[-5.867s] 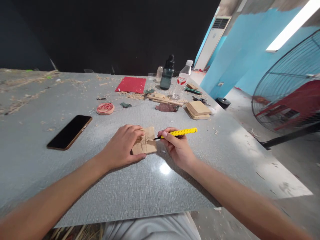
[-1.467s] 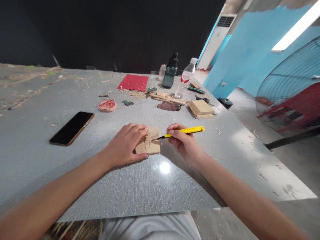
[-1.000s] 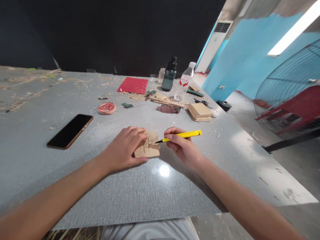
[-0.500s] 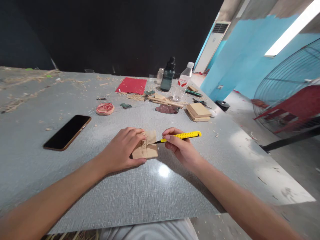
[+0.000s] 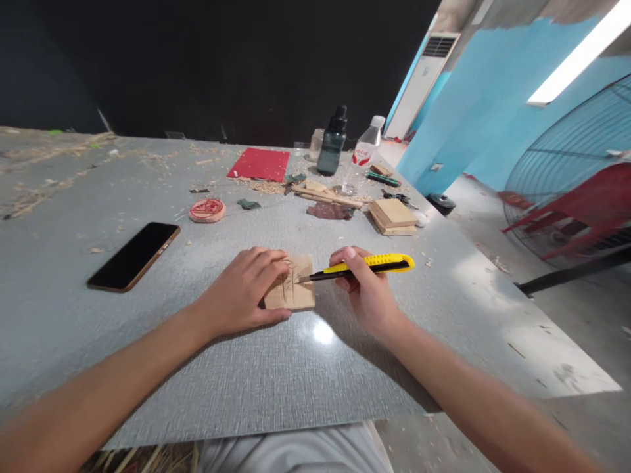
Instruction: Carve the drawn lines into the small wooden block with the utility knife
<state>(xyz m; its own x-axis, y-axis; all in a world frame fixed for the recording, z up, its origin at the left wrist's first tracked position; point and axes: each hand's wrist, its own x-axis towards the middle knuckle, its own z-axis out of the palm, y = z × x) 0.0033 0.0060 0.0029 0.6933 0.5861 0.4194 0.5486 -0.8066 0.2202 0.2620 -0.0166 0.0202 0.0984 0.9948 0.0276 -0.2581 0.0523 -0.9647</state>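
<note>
A small square wooden block [image 5: 302, 299] with dark carved or drawn lines lies flat on the grey table [image 5: 256, 381]. My left hand [image 5: 246, 286] grips it from the left, fingers over the top face and thumb along the near edge. In my right hand [image 5: 367, 286] is a yellow and black utility knife [image 5: 389, 263], held with the thumb on top. Its blade tip touches or hovers just over the lines on the block; I cannot tell which.
A phone [image 5: 135, 256] and a round red-faced carved piece [image 5: 208, 211] lie to the left. Beyond are a red sheet [image 5: 260, 164], a dark bottle [image 5: 332, 144], a clear bottle [image 5: 365, 148], wooden sticks [image 5: 325, 197] and stacked wooden blocks [image 5: 393, 215]. Wood shavings are scattered about.
The knife has rolled in my right hand, so its black side now shows, and its handle sits slightly farther right. My left hand still holds the block.
</note>
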